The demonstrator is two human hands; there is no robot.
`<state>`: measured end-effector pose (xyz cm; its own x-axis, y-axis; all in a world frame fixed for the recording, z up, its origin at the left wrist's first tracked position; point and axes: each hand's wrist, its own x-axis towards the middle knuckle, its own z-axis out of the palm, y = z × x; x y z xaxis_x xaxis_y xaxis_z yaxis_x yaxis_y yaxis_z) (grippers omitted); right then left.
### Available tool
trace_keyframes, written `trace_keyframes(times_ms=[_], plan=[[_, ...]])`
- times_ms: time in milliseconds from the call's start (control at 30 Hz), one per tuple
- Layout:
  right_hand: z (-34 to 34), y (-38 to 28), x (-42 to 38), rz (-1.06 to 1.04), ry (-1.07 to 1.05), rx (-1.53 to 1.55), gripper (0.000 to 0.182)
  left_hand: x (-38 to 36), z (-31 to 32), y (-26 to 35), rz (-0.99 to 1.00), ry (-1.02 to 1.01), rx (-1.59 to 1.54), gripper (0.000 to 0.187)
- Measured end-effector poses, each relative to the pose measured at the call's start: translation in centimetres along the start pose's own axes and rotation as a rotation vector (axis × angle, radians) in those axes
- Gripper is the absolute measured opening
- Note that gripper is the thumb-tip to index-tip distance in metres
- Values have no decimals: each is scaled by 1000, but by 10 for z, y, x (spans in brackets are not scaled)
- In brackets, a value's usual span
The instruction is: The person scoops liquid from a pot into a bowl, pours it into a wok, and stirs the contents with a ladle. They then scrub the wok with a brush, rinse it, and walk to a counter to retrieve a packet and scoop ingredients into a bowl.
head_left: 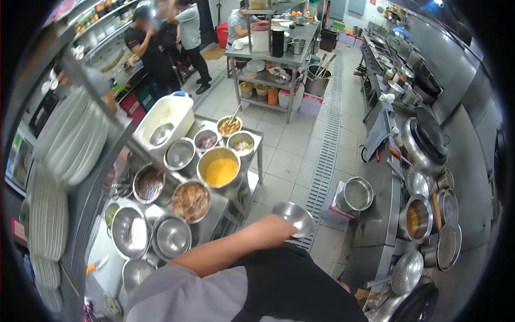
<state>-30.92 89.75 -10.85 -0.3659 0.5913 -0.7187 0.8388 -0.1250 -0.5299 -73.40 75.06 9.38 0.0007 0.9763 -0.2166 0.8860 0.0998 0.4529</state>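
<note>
My left arm reaches across the front of my body, and my left hand (pixel 280 229) is closed on the rim of a shiny metal bowl (pixel 296 217). The bowl is held over the floor drain and looks empty. Low at the right edge of my apron, a small patch of skin (pixel 344 287) shows, probably part of my right arm or hand; its fingers are hidden. Left of the bowl, a steel table (pixel 217 212) carries a pot of yellow liquid (pixel 221 172), a pot of brown pieces (pixel 191 201) and several metal bowls.
Stacked plates (pixel 51 214) stand on the left shelf. A knife with an orange handle (pixel 97 264) lies on a white board. A metal pot (pixel 358 194) sits right of the drain, beside a counter with woks and strainers (pixel 406 272). Several people stand at the back.
</note>
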Motion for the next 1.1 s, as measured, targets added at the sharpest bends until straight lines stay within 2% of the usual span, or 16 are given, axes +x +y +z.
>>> trace_keyframes(times_ms=[133,267,367,433,467,500,533,567,633,733,833,900,933,967,1000,1100], plan=[[-4,5,80,-13,-30,-68,32,86,-33,-33,180,-12,-74,12],[-35,-40,190,-91,-98,-184,30,154,-63,-77,14,-65,-37,13],[-76,-109,296,-305,-164,-362,29,186,-86,-115,-93,-33,-2,14],[-118,-176,374,-560,-196,-546,29,200,-94,-137,-143,6,-43,14],[-139,-297,331,-292,-57,-417,30,206,-103,-149,-196,53,-97,15],[-158,-333,368,-214,-64,-392,28,210,-109,-160,-251,104,-158,15],[-172,-356,421,-292,17,-446,28,212,-114,-167,-279,129,-189,15],[-178,-431,405,-265,43,-188,32,214,-121,-176,-311,206,-211,15],[-193,-523,445,-354,-46,29,40,219,-134,-197,-376,341,-288,16],[-182,-636,473,-546,-67,51,34,233,-138,-245,-468,445,-414,17],[-159,-665,548,-722,-149,-248,34,257,-144,-309,-531,424,-391,17],[-150,-638,587,-698,-75,-629,36,270,-165,-353,-573,392,-384,18],[-143,-660,538,-484,-98,-862,43,278,-172,-366,-611,340,-373,18],[-148,-644,549,-271,-263,-1086,48,282,-185,-383,-614,359,-387,17],[-148,-671,503,-237,-480,-1121,50,285,-198,-402,-606,356,-384,17],[-190,-617,528,-210,-414,-879,50,289,-231,-449,-604,399,-374,16]])
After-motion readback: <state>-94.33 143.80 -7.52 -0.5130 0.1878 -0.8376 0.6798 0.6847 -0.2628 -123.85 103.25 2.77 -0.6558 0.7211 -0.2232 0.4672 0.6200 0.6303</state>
